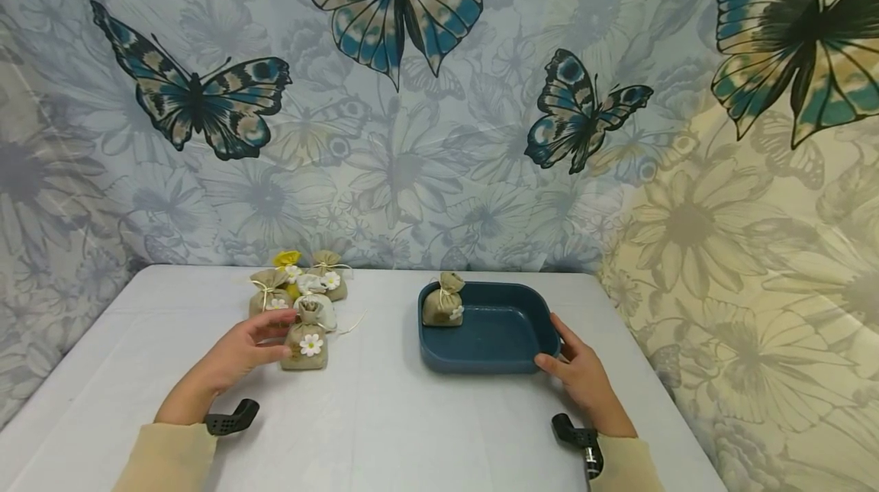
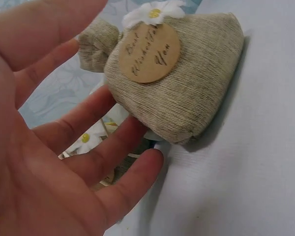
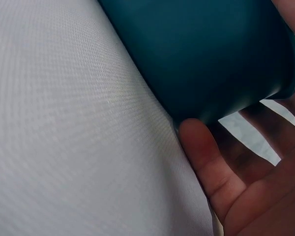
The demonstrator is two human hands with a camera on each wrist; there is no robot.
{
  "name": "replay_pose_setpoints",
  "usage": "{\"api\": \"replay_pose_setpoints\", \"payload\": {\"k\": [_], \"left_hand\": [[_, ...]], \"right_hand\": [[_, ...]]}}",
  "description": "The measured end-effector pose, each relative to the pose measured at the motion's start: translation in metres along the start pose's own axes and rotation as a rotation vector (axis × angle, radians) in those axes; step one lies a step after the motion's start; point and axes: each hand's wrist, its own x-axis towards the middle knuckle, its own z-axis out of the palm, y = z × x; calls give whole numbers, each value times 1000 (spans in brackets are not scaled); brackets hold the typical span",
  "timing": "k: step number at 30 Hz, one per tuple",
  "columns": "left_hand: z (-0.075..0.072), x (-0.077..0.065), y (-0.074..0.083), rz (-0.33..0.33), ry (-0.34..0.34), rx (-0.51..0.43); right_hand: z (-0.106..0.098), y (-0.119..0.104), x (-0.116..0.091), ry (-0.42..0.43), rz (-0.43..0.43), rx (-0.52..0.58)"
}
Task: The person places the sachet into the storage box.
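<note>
Right now the left hand (image 1: pixel 236 355) is spread wide, fingers (image 2: pixel 96 162) straight and reaching around the nearest burlap pouch (image 1: pixel 305 345); the wrist view shows the fingertips at its base, though I cannot tell whether they touch it yet. That pouch stands upright, with a daisy and a round paper tag (image 2: pixel 148 53), well to the left of the blue tray (image 1: pixel 542 339). Behind it, still left of the tray, sits a cluster of similar pouches (image 1: pixel 302 286). The right hand (image 1: pixel 584 377) steadies the tray's near right corner, thumb against the outer wall and fingers curled at the rim. One pouch in the tray (image 1: pixel 442 301) already stands in its far left corner. The step in hand looks like picking up the nearest pouch; next the left fingers need to close round it and lift.
</note>
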Motion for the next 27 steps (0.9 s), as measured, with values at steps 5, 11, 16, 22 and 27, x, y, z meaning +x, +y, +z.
{"api": "replay_pose_setpoints", "payload": {"k": [5, 11, 16, 22, 27], "left_hand": [[1, 4, -4, -32, -9, 41], [2, 4, -9, -59, -11, 89], [4, 5, -10, -56, 0, 150], [4, 6, -13, -49, 1, 215], [5, 5, -13, -64, -6, 230]], "right_hand": [[1, 8, 3, 10, 8, -2], [1, 11, 3, 9, -2, 15], [1, 10, 3, 15, 5, 11], [0, -5, 0, -1, 20, 23], [-1, -26, -7, -7, 8, 2]]}}
